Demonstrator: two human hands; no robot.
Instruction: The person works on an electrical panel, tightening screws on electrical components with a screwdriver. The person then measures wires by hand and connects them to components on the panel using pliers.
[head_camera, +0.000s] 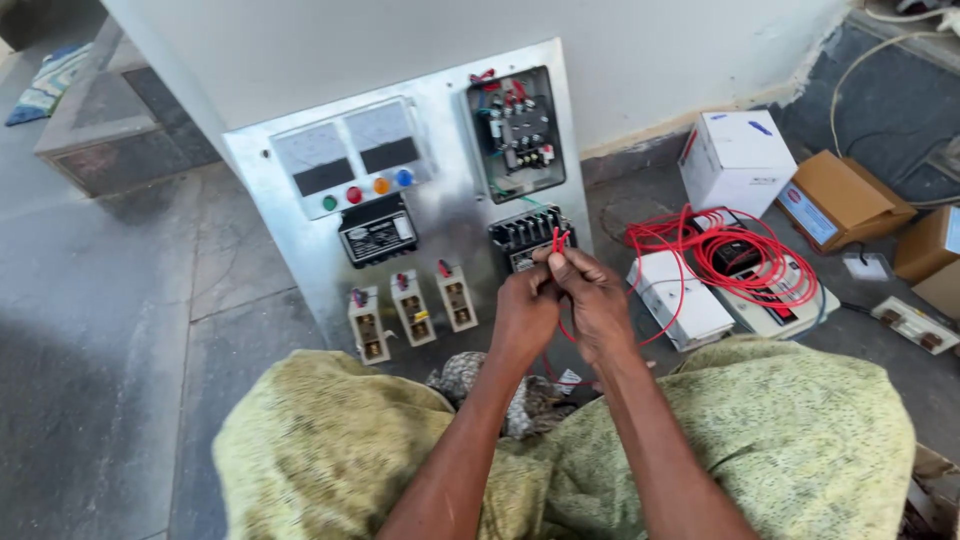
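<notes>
My left hand (522, 312) and my right hand (590, 296) meet in front of a metal control panel (455, 215) that leans against a white wall. Both hands pinch a thin red wire (558, 240), whose bent end sticks up just above the fingers. The wire runs down under my right hand and off to a loose red coil (735, 255) on the right. Behind the fingers sits a black terminal block (525, 232). The panel also carries two meters, coloured buttons, a black relay unit and three white fuse holders (412, 308).
White boxes (738, 160) and brown cartons (845, 195) lie on the grey floor at the right, with a white switch strip (915, 323). My knees, covered in yellow-green cloth (320, 450), fill the bottom. A stone step (110, 130) is at the upper left.
</notes>
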